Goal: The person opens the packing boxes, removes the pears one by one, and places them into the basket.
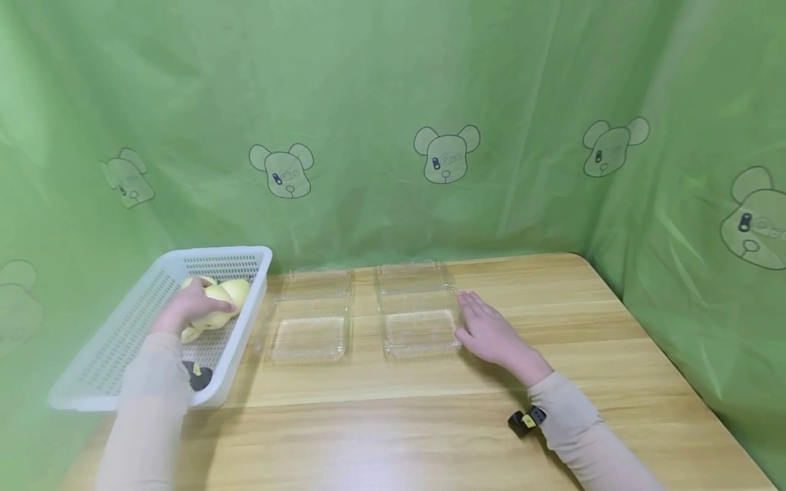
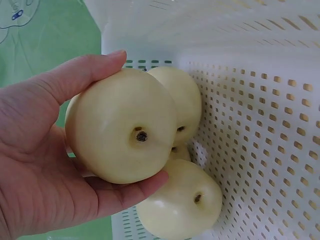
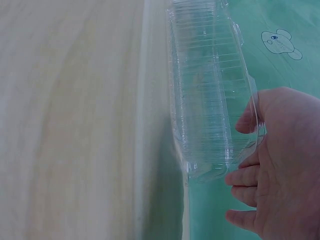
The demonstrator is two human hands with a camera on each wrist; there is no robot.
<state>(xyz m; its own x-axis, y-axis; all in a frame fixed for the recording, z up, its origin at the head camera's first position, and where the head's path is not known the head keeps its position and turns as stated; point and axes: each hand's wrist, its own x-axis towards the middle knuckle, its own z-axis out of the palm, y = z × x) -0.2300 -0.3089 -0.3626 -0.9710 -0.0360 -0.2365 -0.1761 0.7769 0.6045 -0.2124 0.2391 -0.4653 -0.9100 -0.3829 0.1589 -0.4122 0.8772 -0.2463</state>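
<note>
My left hand (image 1: 189,307) reaches into a white plastic basket (image 1: 265,269) on the left. In the left wrist view its thumb and fingers curl round a pale yellow pear (image 2: 120,120), blossom end toward the camera. Beneath and beside it lie other pears (image 2: 182,205), one partly hidden. My right hand (image 1: 491,332), fingers extended, is at the right side of a clear plastic clamshell box (image 1: 420,334) with its lid raised back. In the right wrist view the thumb overlaps the box's rim and the fingers sit just beside its corner.
A second clear clamshell box (image 1: 309,337), also with its lid back, stands between the basket and the first box. All rest on a wooden table (image 1: 381,436). Green curtain (image 1: 368,82) with bear prints encloses the back and both sides.
</note>
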